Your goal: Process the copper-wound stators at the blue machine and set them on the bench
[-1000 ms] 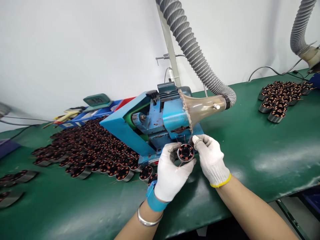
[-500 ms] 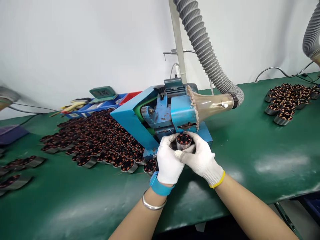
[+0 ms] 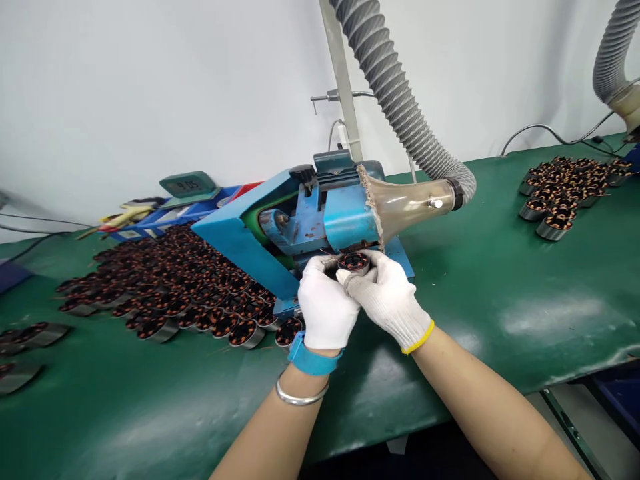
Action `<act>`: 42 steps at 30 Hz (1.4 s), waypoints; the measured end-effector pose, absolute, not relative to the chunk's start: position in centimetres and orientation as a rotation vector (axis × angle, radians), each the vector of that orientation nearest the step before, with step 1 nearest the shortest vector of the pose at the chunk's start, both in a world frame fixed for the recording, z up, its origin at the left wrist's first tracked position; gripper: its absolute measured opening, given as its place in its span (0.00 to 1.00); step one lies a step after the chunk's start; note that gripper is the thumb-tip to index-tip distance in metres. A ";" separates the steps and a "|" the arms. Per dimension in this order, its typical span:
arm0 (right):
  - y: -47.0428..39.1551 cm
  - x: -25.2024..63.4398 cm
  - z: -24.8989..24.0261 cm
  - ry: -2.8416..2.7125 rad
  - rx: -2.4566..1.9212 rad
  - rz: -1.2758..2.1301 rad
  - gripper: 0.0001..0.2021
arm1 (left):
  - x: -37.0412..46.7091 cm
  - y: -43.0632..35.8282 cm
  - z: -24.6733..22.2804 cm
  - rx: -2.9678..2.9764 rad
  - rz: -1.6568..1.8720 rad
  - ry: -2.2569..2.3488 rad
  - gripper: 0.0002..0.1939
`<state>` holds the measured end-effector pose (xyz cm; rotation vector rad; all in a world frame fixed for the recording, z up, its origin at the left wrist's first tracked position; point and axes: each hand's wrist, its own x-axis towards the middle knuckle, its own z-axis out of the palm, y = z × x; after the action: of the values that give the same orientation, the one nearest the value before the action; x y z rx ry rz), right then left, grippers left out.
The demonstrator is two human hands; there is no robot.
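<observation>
Head view: wound ring (image 3: 353, 262) sat gripped between the left hand (image 3: 327, 301) and right hand (image 3: 386, 293), both gloved, tight in front of the blue machine (image 3: 240, 237). From where I stood, the relation that counted was ring to blue cover (image 3: 351, 217): ring on the worker's side, just below the cover's lower edge, bore axis near upright, wound face up and tipped a bit toward the worker. Couldn't tell if ring touched machine; fingers hid the gap. Neither hand nearer, both on it: left curled round its left side, right wrapped the other side, thumb across the near wall. Clear hood (image 3: 410, 208) ran off the cover's right end. Big batch of similar rings (image 3: 160, 280) lay left of the machine on the green bench (image 3: 475, 267).
</observation>
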<state>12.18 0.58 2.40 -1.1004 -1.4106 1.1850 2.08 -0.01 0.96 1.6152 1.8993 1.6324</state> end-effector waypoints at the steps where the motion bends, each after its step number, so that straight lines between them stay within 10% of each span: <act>1: 0.6 12.1 2.3 -1.410 -1.098 1.188 0.14 | 2.1 0.0 1.0 1.616 1.628 1.917 0.17; 28: 1.3 11.6 0.6 -1.114 -1.031 1.267 0.18 | 2.7 0.3 1.4 1.780 1.553 1.975 0.16; 42: -4.8 13.6 -0.5 -1.688 -0.879 1.072 0.26 | -6.7 -11.6 -2.5 1.330 1.511 2.118 0.24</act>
<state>13.60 -4.84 -0.47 -0.8795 -1.6876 1.0721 -6.74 -11.58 -2.53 1.3299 2.1178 1.5110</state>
